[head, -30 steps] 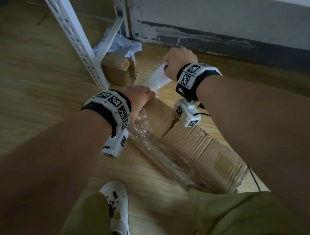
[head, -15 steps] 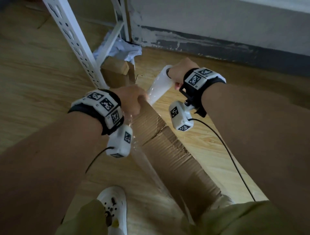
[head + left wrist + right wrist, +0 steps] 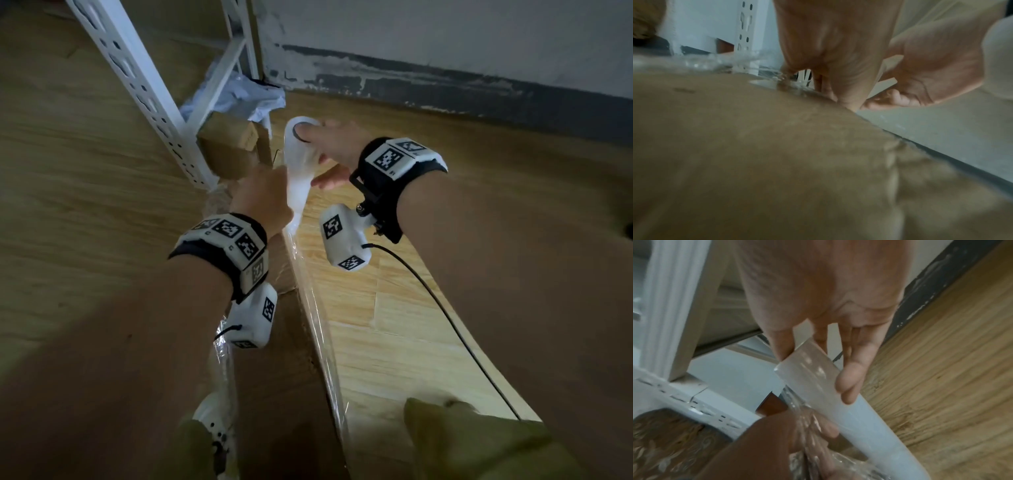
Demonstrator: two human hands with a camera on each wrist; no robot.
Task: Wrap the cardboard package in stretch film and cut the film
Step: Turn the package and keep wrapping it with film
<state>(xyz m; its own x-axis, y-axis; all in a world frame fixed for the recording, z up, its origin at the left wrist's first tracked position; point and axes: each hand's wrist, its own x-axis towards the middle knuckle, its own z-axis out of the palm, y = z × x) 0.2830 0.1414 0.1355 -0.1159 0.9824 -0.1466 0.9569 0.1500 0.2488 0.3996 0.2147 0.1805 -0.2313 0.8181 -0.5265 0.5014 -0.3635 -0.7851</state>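
The long flat cardboard package [image 3: 274,377] stands tilted on its edge on the floor and runs from my knees toward the rack. My left hand [image 3: 263,195] grips its far end, thumb pressed on the brown face [image 3: 756,154]. My right hand [image 3: 325,154] holds the white stretch film roll [image 3: 298,161] just beyond that end, thumb in the core and fingers round the roll [image 3: 818,378]. Clear film [image 3: 315,325] runs taut down the package's right edge, and more film bunches under my left hand [image 3: 812,434].
A white perforated rack upright [image 3: 137,85] stands close on the left, with a small cardboard box [image 3: 233,140] and crumpled white plastic [image 3: 239,96] behind it. A wall with dark skirting [image 3: 445,85] lies ahead. My white shoe [image 3: 212,421] and a black cable [image 3: 445,308] are on the wooden floor.
The package has turned from lying flat to standing on its edge. My right hand has carried the roll up and over the far end, laying film along the right edge.
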